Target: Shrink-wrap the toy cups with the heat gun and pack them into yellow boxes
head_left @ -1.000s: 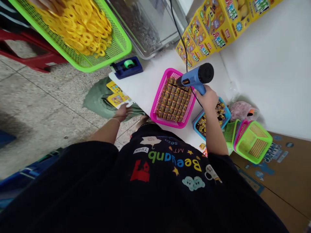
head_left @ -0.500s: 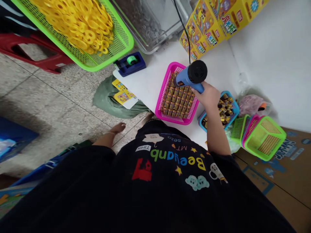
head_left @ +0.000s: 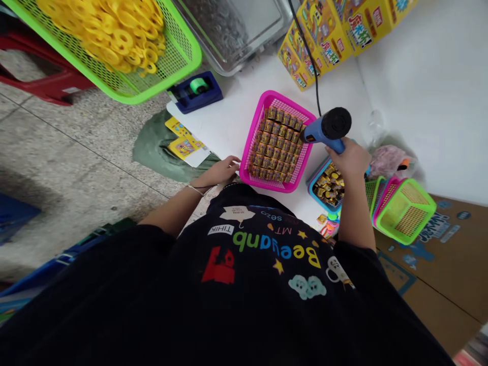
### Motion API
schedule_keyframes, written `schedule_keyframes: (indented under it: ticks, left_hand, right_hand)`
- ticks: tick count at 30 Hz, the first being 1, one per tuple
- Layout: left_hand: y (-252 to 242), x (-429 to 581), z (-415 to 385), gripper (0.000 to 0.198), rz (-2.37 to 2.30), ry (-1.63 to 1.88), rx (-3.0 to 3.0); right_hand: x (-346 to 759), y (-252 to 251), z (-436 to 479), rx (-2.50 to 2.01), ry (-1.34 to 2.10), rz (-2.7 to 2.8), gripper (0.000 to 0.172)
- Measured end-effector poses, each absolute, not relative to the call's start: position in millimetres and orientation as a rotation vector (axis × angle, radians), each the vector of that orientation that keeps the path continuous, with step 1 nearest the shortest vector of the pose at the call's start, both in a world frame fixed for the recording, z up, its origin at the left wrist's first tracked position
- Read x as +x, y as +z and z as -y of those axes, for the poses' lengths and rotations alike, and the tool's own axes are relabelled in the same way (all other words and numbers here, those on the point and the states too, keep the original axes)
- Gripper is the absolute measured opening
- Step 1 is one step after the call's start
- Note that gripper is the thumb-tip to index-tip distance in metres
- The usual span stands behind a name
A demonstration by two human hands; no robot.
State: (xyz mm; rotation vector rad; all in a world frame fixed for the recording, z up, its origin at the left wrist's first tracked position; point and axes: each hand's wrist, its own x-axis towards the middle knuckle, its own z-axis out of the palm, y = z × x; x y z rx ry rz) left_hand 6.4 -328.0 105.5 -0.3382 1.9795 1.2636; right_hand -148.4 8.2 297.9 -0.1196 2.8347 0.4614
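My right hand (head_left: 353,160) grips the handle of a blue heat gun (head_left: 328,127), whose nozzle points left at the right rim of a pink mesh basket (head_left: 247,142). The basket holds neat rows of small brown-and-yellow packets (head_left: 276,145) and stands on a white table (head_left: 224,96). My left hand (head_left: 221,172) is open, with its fingers just beside the basket's lower left corner. Under my right forearm lies a blue tray (head_left: 324,190) of loose packets, partly hidden by that hand.
A green mesh basket of yellow plastic rings (head_left: 152,61) hangs over the table's far left. There is a blue tape dispenser (head_left: 196,91), with yellow cartons (head_left: 316,46) behind. A black cable (head_left: 314,66) runs to the heat gun. Stacked mesh baskets (head_left: 404,211) sit at right.
My left hand has come up from beside my body to the table edge by the basket. The heat gun has shifted right, from above the basket to its right rim.
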Motion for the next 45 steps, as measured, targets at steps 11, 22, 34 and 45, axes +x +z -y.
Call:
schedule_keyframes:
  ticks: [11,22,34,45]
  left_hand:
    - [116,13,315,0.049,-2.072,1.208,-0.374]
    - [116,12,319,0.044,-2.093,1.186,-0.378]
    - [132,15,327,0.044,-2.069,1.153,-0.458]
    - [127,12,331,0.044,-2.117,1.143,-0.406]
  right_hand:
    - [-134,308,-23,-0.089,0.457,-2.810,0.062]
    - [-129,279,21,-0.080,0.223,-2.810,0.067]
    - [-123,268,57,-0.228,0.114,-2.762,0.063]
    - [-101,280,46,-0.263,0.208,-2.726,0.059]
